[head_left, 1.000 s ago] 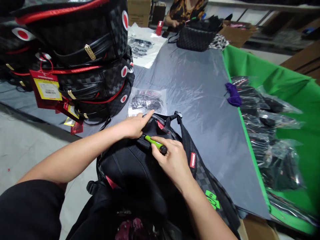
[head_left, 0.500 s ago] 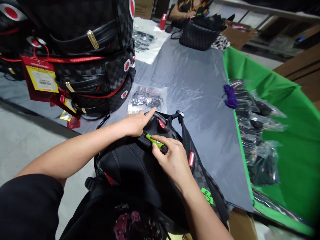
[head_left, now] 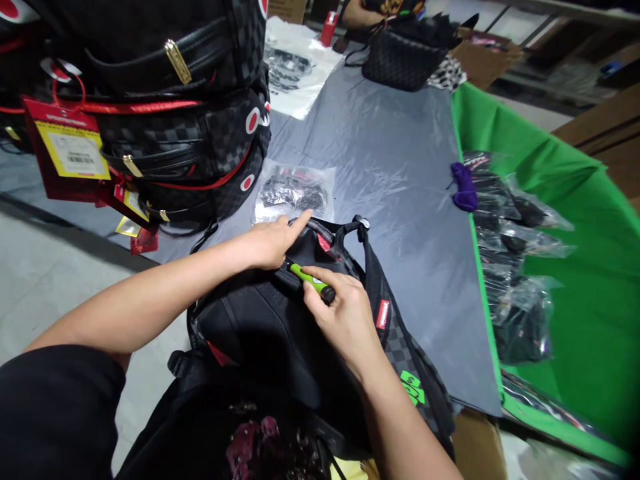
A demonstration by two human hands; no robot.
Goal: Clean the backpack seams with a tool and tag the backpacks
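A black backpack (head_left: 260,327) lies on its front at the near edge of the grey table (head_left: 400,173), its top handle (head_left: 345,233) pointing away from me. My left hand (head_left: 273,241) presses on the backpack's top, index finger stretched out along the rim, other fingers curled. My right hand (head_left: 345,317) is closed round a small green-and-black tool (head_left: 313,283), whose tip points at the backpack just under my left hand.
A stack of black checkered backpacks (head_left: 165,113) with red trim and hang tags (head_left: 67,150) stands at the left. A clear bag of black parts (head_left: 295,193) lies beyond my hands. Bagged items (head_left: 515,253) fill a green-lined bin (head_left: 590,267) at right. Another person works at a checkered bag (head_left: 400,60) at the far end.
Both hands hold almost the same pose on the backpack. The view has tilted down slightly, so everything sits a little higher in the picture.
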